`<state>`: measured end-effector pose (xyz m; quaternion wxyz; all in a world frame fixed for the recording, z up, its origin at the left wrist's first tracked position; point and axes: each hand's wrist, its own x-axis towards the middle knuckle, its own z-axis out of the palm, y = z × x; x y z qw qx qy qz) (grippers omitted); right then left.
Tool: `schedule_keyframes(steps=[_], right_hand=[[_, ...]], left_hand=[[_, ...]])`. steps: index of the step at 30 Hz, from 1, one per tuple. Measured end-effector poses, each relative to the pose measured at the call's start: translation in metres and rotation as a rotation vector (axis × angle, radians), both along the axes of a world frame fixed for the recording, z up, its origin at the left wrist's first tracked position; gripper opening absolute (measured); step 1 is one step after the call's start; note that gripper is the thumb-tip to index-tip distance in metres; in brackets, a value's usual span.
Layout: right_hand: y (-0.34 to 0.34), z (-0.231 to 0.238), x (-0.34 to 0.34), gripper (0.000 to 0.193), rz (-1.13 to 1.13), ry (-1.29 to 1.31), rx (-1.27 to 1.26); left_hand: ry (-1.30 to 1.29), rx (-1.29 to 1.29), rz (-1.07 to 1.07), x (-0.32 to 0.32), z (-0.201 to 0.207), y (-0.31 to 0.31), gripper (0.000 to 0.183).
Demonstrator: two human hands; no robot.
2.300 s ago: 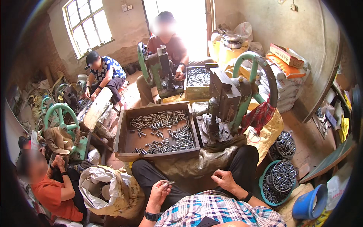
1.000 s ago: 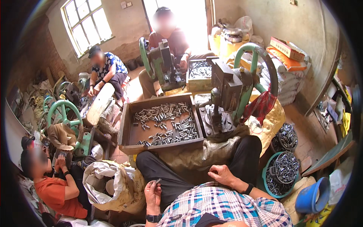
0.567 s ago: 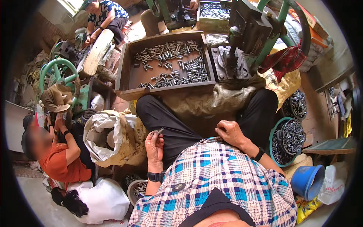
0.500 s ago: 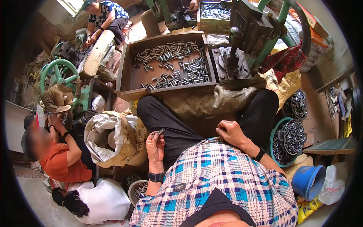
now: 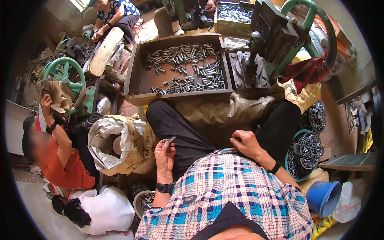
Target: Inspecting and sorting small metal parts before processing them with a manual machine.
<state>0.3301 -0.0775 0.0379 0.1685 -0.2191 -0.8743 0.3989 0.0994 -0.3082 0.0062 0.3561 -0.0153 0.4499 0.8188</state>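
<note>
My left hand [image 5: 165, 157] is raised over my left thigh, its fingers pinching a short metal tube [image 5: 172, 139] that points up and right. My right hand [image 5: 247, 143] rests near my right thigh at the hem of my checked shirt, fingers curled in, with nothing visible in them. Beyond my knees stands a shallow wooden tray [image 5: 180, 97] holding many loose metal tubes [image 5: 208, 75]. Right of this tray is a press [image 5: 250, 66] with a dark head and a green frame. Neither hand touches the tray or the press.
Tubs of metal tubes [image 5: 310, 150] stand at my right, near a blue bucket [image 5: 323, 198]. An open sack [image 5: 116, 144] stands at my left. A co-worker in orange [image 5: 68, 168] sits by a green handwheel [image 5: 64, 74]. Another person in white [image 5: 102, 210] is behind.
The co-worker in orange has raised an arm to the cloth-covered part of the green handwheel. My view has shifted slightly; both my hands keep nearly the same pose.
</note>
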Motion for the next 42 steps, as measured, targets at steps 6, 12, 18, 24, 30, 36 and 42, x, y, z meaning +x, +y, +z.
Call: schedule_keyframes(steps=[6,12,18,24,30,36,42], right_hand=[[0.013,-0.013,0.001,0.01,-0.007,0.01,-0.086],[0.04,-0.026,-0.001,0.012,-0.055,0.011,-0.224],[0.052,-0.032,0.005,0.013,-0.038,0.037,-0.328],[0.054,-0.029,0.009,0.013,-0.083,0.034,-0.47],[0.043,-0.015,-0.021,0.016,0.104,0.082,-0.376],[0.01,0.019,-0.11,0.017,0.349,-0.038,-0.622],[-0.062,0.024,-0.158,0.018,0.615,-0.031,-0.625]], left_hand=[[0.003,-0.039,-0.028,-0.001,-0.001,0.001,0.008],[0.037,-0.172,0.036,0.004,0.005,0.008,0.008],[0.002,-0.202,0.042,0.01,0.013,0.013,0.006],[0.026,-0.202,0.075,0.011,0.015,0.018,0.007],[0.018,-0.145,0.091,0.021,0.016,0.009,0.007],[0.054,-0.016,0.037,0.032,0.043,-0.002,0.013],[0.066,0.019,0.036,0.041,0.06,-0.017,0.015]])
